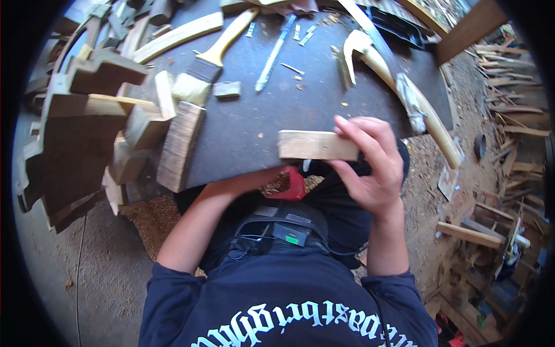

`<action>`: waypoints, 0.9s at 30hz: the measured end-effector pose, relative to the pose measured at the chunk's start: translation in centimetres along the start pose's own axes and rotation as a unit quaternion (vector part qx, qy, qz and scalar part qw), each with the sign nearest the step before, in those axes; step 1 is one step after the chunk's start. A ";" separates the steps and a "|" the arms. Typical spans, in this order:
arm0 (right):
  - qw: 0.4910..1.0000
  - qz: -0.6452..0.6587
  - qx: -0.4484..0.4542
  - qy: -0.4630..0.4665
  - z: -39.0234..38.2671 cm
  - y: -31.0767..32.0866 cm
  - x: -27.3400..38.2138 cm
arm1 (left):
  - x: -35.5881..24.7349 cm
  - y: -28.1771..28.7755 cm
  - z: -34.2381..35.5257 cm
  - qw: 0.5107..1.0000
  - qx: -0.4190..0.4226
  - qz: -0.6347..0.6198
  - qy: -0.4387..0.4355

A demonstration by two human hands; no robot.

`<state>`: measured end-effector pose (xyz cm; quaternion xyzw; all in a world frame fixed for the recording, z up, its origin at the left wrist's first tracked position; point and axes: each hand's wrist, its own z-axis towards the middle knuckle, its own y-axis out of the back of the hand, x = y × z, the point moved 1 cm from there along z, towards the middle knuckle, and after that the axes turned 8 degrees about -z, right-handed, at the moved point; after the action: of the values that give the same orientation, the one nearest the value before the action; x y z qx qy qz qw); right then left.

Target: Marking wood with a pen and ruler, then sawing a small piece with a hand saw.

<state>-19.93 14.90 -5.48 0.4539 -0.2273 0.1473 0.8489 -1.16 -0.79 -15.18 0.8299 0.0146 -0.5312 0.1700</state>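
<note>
At the near edge of the table, the right hand pinches 1 wooden block; a slipping pinch could drop it. The left hand (mostly hidden): cannot tell its grip.

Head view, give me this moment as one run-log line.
Right hand: gripping wood block by right end | Left hand: mostly hidden, grip unclear | Paintbrush: on dark tabletop

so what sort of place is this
Probably a woodworking workshop: the right fingers grip a pale rectangular wooden block, brown cut timber pieces crowd the left, and a flat yellow-handled paintbrush lies on the dark worktable.
</note>
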 end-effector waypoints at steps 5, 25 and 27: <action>0.954 0.246 -0.097 -0.140 -2.7 1.5 0.5 | -3.7 0.2 -7.2 0.988 -0.054 0.079 -0.124; 0.817 0.531 0.065 -0.217 2.5 -0.9 5.7 | -6.9 10.6 -19.0 0.691 -0.674 -0.005 -0.260; 0.857 0.417 0.143 -0.267 4.8 0.2 9.0 | -7.2 9.8 -18.2 0.653 -0.688 0.187 -0.255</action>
<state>-13.57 11.32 1.65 0.4550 -0.5895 0.3912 0.5408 13.63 -3.45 0.68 0.2923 0.1766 -0.5171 0.7848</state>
